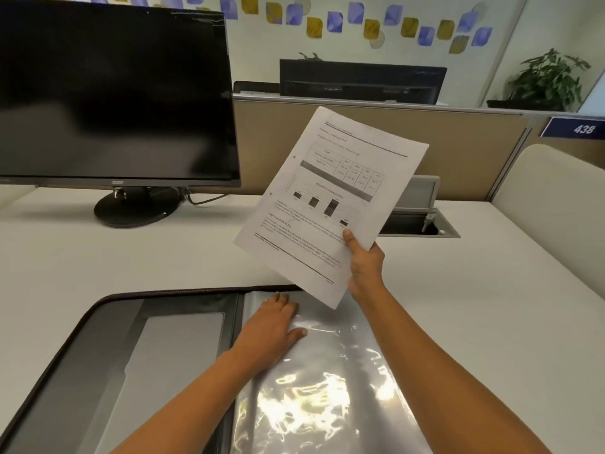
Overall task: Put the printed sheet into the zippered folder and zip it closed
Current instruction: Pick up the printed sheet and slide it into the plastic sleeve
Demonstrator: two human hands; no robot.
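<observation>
The zippered folder (108,348) lies open on the desk in front of me, dark-edged, with grey pockets on its left half and glossy clear plastic sleeves (327,388) on its right half. My left hand (273,322) rests flat on the top left part of the sleeves, fingers spread. My right hand (365,267) holds the printed sheet (330,204) by its lower right corner, lifted above the desk and tilted. The sheet shows a table, a bar chart and text. Its bottom corner hangs just over the folder's upper edge.
A black monitor (111,93) on a round stand (137,208) stands at the back left of the white desk (491,290). A cable hatch (422,224) is open behind the sheet. A beige partition (458,142) and a curved side panel (553,204) bound the desk.
</observation>
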